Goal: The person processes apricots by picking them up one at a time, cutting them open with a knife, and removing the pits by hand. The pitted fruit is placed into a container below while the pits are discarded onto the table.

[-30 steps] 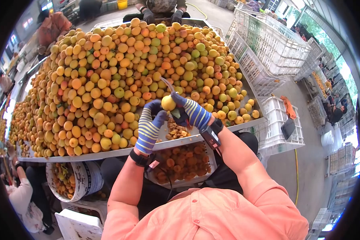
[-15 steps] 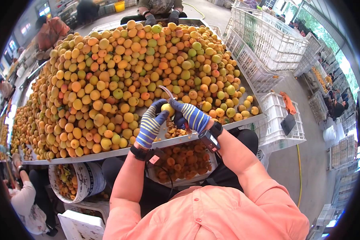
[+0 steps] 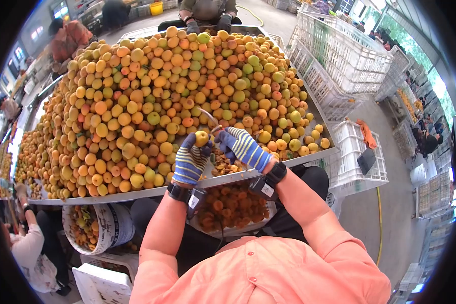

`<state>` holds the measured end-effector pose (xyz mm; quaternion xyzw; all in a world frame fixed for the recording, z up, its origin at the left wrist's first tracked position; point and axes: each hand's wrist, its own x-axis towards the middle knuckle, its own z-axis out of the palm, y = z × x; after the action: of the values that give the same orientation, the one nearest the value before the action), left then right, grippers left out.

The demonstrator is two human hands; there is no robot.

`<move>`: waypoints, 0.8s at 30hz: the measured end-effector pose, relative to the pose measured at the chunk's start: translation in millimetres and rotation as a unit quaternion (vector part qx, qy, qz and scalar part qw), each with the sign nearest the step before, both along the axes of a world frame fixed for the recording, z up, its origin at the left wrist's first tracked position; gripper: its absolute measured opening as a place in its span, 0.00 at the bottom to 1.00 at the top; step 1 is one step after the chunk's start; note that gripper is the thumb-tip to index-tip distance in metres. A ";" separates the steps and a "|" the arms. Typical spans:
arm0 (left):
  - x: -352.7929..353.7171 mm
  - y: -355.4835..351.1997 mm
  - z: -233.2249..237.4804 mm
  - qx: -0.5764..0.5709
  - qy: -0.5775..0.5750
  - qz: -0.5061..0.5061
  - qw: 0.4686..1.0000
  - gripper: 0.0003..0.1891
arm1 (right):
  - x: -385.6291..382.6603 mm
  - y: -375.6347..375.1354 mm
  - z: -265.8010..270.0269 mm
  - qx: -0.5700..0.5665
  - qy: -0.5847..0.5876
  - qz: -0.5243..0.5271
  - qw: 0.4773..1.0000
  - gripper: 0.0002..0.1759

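Note:
My left hand (image 3: pixel 190 161), in a striped blue and yellow glove, is closed around a yellow apricot (image 3: pixel 201 138) above the near edge of the metal table. In my right hand (image 3: pixel 244 147), gloved alike, is a small knife with a curved blade (image 3: pixel 208 116). Its blade points away from me, up and to the left, apart from the apricot. A large heap of whole apricots (image 3: pixel 152 99) lies just beyond both hands. Beneath them, small fruit scraps (image 3: pixel 225 165) lie on the table. Below the edge, a crate holds apricot halves (image 3: pixel 232 207).
The table's metal rim (image 3: pixel 111 196) runs in front of me. A white bucket (image 3: pixel 104 238) of fruit stands lower left. To the right are stacked white crates (image 3: pixel 339 50) and another crate (image 3: pixel 357 169) with an orange cloth. Across the table are another person's gloved hands (image 3: pixel 224 23).
My hands have moved apart. The left has drawn the apricot slightly left, and the right has taken the knife off to the right of it.

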<state>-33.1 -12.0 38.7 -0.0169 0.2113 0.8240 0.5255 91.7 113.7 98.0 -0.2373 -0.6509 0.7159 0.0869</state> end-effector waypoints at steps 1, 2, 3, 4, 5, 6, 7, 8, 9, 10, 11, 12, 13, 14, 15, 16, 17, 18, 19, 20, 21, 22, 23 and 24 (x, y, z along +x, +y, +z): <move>4.0 1.6 1.2 0.011 0.018 0.008 1.000 0.15 | 2.8 -4.3 1.9 -0.017 0.027 0.017 0.999 0.17; 6.4 2.9 2.6 0.021 0.038 0.016 0.999 0.15 | 4.5 -7.1 2.3 -0.034 0.054 0.033 0.997 0.17; 7.4 2.9 3.1 0.040 0.038 0.005 0.998 0.17 | 5.6 -8.8 1.2 -0.035 0.057 0.045 0.997 0.17; 8.0 2.8 3.5 0.056 0.034 -0.009 0.998 0.17 | 6.9 -11.2 1.1 -0.049 0.061 0.048 0.996 0.17; 8.6 2.5 4.1 0.072 0.030 -0.023 0.997 0.17 | 8.0 -13.7 1.7 -0.063 0.064 0.052 0.995 0.17; 9.4 1.9 4.8 0.088 0.025 -0.036 0.995 0.17 | 8.8 -15.5 1.8 -0.077 0.067 0.057 0.993 0.17; 12.2 0.8 5.6 0.079 0.044 -0.024 0.996 0.18 | 8.7 -14.4 -2.3 -0.047 0.068 0.052 0.995 0.17; 11.7 0.1 5.4 0.086 0.052 -0.024 0.995 0.18 | 7.9 -17.7 0.0 -0.023 0.073 0.034 0.996 0.17; 10.9 -0.4 5.0 0.094 0.059 -0.024 0.994 0.18 | 6.8 -23.0 4.5 0.001 0.078 0.017 0.997 0.17; 10.4 -1.4 4.6 0.100 0.066 -0.024 0.992 0.18 | 6.0 -27.1 6.4 0.025 0.083 -0.001 0.996 0.17; 10.8 -2.2 4.4 0.107 0.064 -0.021 0.992 0.18 | 2.9 -22.7 -10.6 0.097 0.068 -0.004 0.993 0.17; 11.7 -2.2 4.4 0.113 0.063 -0.018 0.991 0.18 | 0.8 -22.8 -24.9 0.201 0.080 -0.033 0.976 0.17; 12.3 -1.3 4.4 0.121 0.061 -0.015 0.991 0.19 | -1.7 -24.7 -38.3 0.303 0.091 -0.062 0.946 0.17; 15.0 -0.6 4.2 0.108 0.076 0.000 0.991 0.18 | -3.5 -28.9 -36.3 0.402 0.101 -0.090 0.906 0.18; 18.7 0.0 3.7 0.095 0.091 0.015 0.991 0.18 | -0.8 -32.9 -28.1 0.363 0.094 -0.083 0.923 0.18; 22.1 0.5 3.4 0.082 0.107 0.029 0.990 0.18 | -1.8 -34.3 -29.5 0.341 0.093 -0.091 0.931 0.18; 24.9 0.3 3.9 0.085 0.117 0.037 0.989 0.17 | -3.0 -36.7 -31.9 0.320 0.091 -0.099 0.938 0.19; 26.2 0.9 3.7 0.083 0.118 0.044 0.989 0.17 | -4.2 -38.7 -32.9 0.298 0.090 -0.107 0.944 0.19; 27.3 1.4 3.4 0.080 0.119 0.051 0.988 0.17 | -4.9 -40.1 -32.8 0.300 0.079 -0.107 0.945 0.19; 28.4 1.3 4.0 0.077 0.121 0.056 0.988 0.17 | -5.1 -42.3 -31.1 0.300 0.068 -0.108 0.945 0.20; 29.9 0.3 5.4 0.061 0.144 0.065 0.986 0.16 | -5.6 -43.8 -28.3 0.302 0.058 -0.110 0.945 0.20; 31.8 -1.8 8.1 0.047 0.169 0.073 0.982 0.16 | -5.1 -46.6 -25.0 0.283 0.053 -0.111 0.951 0.21; 31.6 -2.3 11.2 0.037 0.197 0.081 0.976 0.16 | -4.3 -50.8 -21.1 0.266 0.052 -0.113 0.956 0.21; 29.8 0.0 0.7 0.039 0.211 0.088 0.973 0.15 | -6.2 -51.7 -16.4 0.256 0.057 -0.117 0.958 0.21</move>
<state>-3.3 -12.0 39.4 0.1594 0.2830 0.8596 0.3943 85.6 62.0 81.6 -0.2405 -0.7740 0.5224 0.2648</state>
